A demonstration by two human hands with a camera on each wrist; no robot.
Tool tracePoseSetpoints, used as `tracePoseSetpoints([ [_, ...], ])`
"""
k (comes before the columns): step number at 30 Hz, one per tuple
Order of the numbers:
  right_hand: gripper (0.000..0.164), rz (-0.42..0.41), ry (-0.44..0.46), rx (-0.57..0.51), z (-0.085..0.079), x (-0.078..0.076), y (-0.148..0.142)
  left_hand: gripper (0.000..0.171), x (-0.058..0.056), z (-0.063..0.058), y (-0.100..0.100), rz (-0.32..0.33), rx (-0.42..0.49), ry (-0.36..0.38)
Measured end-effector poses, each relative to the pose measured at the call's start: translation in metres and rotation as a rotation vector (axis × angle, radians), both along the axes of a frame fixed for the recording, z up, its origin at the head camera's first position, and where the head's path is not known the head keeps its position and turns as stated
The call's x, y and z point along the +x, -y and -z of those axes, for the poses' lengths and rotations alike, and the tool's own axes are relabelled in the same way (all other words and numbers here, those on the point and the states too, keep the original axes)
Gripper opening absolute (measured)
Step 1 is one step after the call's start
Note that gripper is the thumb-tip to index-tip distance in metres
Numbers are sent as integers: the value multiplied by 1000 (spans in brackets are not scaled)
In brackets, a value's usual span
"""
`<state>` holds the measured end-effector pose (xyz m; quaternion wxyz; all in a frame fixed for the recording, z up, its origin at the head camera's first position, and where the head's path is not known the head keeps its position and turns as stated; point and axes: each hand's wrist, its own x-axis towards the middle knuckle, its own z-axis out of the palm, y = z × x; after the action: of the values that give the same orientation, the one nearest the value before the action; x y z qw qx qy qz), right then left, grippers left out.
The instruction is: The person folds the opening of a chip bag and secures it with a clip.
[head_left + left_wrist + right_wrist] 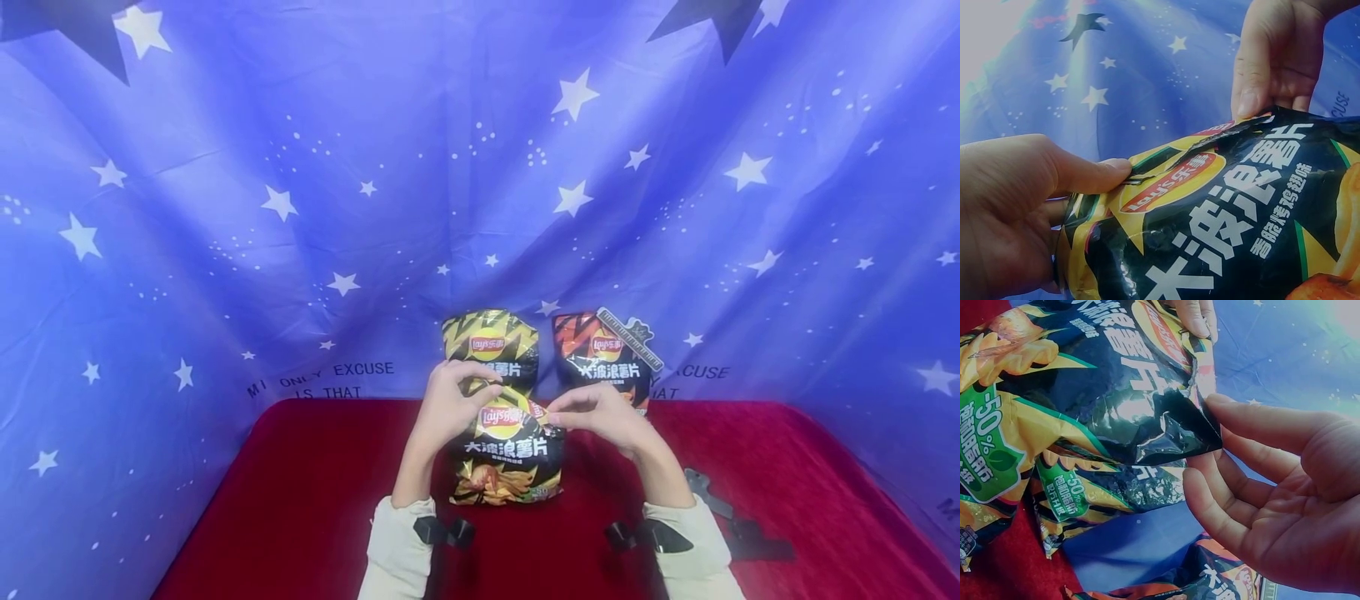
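Observation:
A black and yellow Lay's potato chip bag (506, 479) stands at the front middle of the table, its printed face toward me. My left hand (453, 404) pinches its upper left edge, thumb on the front in the left wrist view. At the upper right corner, my right hand (603, 417) pinches the bag between thumb and fingers. Along the top, the front edge looks ragged and a strip of the back panel (1219, 128) shows behind it. The bag's inside is hidden.
Behind stands another yellow and black chip bag (491, 329). To its right is an orange and black chip bag (572, 333) with a clip (630, 337) slanting across its top corner. Dark flat pieces (757, 542) lie on the red-covered table (300, 500) by my right sleeve. A blue star-print curtain (420, 233) hangs behind.

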<state>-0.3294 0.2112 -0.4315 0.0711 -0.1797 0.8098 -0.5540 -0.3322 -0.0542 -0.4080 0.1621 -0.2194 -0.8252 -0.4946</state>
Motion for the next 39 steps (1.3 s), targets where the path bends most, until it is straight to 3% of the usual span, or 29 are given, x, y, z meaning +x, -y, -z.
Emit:
tracePoseSetpoints([
  [6, 31, -28, 22, -18, -7, 1, -3, 13, -1, 1, 0, -5, -1, 4],
  [12, 36, -11, 48, 15, -25, 1, -16, 14, -1, 4, 1, 15, 15, 0],
  [23, 31, -27, 8, 305, -54, 2, -60, 14, -4, 3, 1, 49, 26, -31],
  [30, 22, -82, 91, 464, -47, -3, -79, 13, -4, 4, 3, 50, 35, -37],
  [39, 8, -55, 155, 677, -19, 4, -112, 14, -4, 3, 3, 52, 35, -35],
])
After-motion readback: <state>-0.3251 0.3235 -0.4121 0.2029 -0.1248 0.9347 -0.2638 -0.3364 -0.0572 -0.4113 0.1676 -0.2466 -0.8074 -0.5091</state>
